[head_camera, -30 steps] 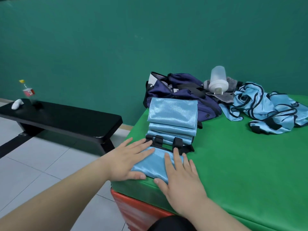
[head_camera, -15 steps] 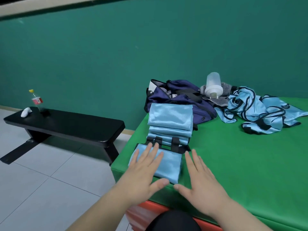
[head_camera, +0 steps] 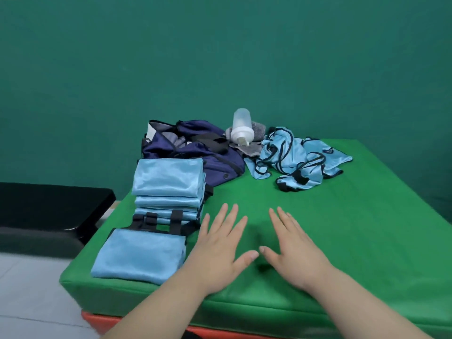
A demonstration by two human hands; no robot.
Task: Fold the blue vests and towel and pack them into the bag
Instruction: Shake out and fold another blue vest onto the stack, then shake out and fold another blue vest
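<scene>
left hand (head_camera: 220, 250) and right hand (head_camera: 293, 250) flat over the green surface (head_camera: 354, 236), fingers (head_camera: 285, 223) straight, spread, holding nothing — crumpled vests (head_camera: 298, 160) lie ahead-right, nearer the right hand.

Glossy satin-like blue cloth on the folded vests (head_camera: 168, 182) at 9 o'clock, same sheen on the crumpled vests (head_camera: 298, 160) at 1 o'clock, navy cloth bag (head_camera: 215, 165), translucent plastic bottle (head_camera: 241, 129), rough grey towel (head_camera: 259, 129), smooth matt green mat (head_camera: 342, 228)

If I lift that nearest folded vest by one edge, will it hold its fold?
Probably not: the nearest folded vest looks thin and glossy, so it likely droops and its layers slide apart. Its black straps lie loose and may dangle. It seems light.
</scene>
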